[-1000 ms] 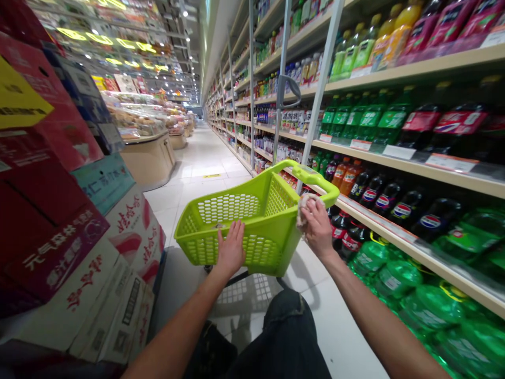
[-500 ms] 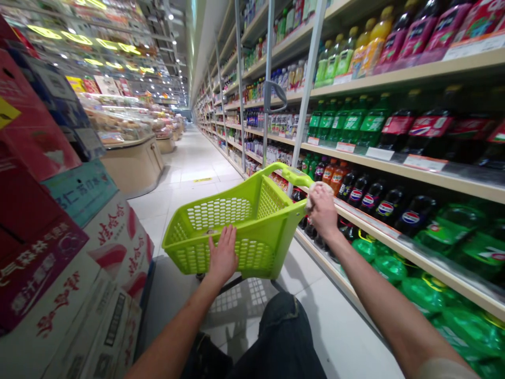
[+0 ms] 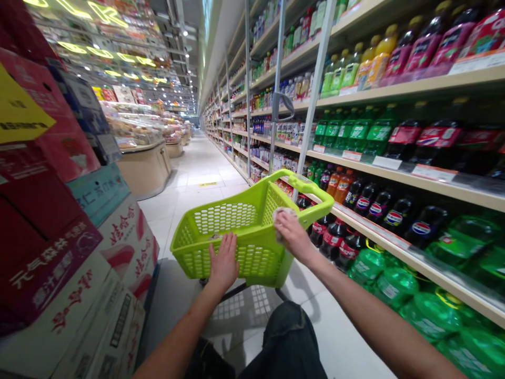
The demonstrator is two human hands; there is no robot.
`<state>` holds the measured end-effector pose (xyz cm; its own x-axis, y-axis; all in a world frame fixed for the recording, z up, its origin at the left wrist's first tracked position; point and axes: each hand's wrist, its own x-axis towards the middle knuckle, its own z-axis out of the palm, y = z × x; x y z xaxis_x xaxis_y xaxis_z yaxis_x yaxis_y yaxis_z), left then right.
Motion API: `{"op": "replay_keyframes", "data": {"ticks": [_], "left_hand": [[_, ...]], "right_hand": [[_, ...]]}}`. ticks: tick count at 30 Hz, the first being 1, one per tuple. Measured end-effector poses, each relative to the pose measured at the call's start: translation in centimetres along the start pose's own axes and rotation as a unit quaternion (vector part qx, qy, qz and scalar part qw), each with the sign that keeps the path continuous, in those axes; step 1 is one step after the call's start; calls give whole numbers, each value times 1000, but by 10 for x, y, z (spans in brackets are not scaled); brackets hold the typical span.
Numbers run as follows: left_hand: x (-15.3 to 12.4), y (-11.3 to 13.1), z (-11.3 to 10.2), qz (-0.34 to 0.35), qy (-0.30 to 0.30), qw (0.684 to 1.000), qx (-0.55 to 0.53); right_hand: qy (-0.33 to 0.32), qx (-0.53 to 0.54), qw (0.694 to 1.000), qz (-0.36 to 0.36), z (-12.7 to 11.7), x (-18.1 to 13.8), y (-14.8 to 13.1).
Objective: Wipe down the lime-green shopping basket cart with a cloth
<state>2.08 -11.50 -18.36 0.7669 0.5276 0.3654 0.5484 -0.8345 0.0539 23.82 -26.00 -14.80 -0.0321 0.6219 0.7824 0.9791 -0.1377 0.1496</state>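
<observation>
A lime-green plastic shopping cart (image 3: 272, 263) stands side-on before me, its handle (image 3: 321, 208) to the right. My left hand (image 3: 224, 263) lies with fingers extended against the near side of the basket, fingertips at the top rim. In my right hand (image 3: 291, 231) is a pale cloth (image 3: 281, 215), pressed on the basket's near upper edge close to the handle end. The fingers of that hand are closed over the cloth. Inside the basket, partly behind the rim, lies a small greyish item (image 3: 215, 237) that I cannot make out.
Drink shelves (image 3: 379, 168) line the right side, with large green bottles (image 3: 398, 284) low down. Stacked cartons (image 3: 122, 231) stand close on the left. A tiled aisle (image 3: 201, 163) runs ahead past a rounded display counter (image 3: 145, 171). My knee (image 3: 288, 321) is below the cart.
My right hand has moved left with the cloth, from the cart's handle to the basket's upper edge. My left hand stays on the basket side. The view has shifted slightly.
</observation>
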Motion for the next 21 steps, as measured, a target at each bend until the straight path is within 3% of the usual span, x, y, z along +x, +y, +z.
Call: {"op": "replay_keyframes", "data": {"ticks": [3, 8, 11, 15, 18, 21], "left_hand": [[-2, -3, -2, 8, 3, 1000, 1], [-3, 2, -7, -5, 3, 999, -39], [7, 20, -15, 11, 30, 995, -93], [36, 53, -25, 95, 53, 980, -167], [57, 76, -24, 120, 39, 973, -195], [68, 82, -15, 130, 38, 972, -190]], "right_hand": [[-20, 14, 999, -36, 8, 5, -13], [44, 5, 995, 92, -5, 14, 6], [11, 82, 994, 73, 7, 18, -20], [-37, 211, 973, 82, 19, 29, -53], [-42, 248, 960, 121, 13, 35, -43], [-10, 181, 974, 135, 4, 34, -21]]}}
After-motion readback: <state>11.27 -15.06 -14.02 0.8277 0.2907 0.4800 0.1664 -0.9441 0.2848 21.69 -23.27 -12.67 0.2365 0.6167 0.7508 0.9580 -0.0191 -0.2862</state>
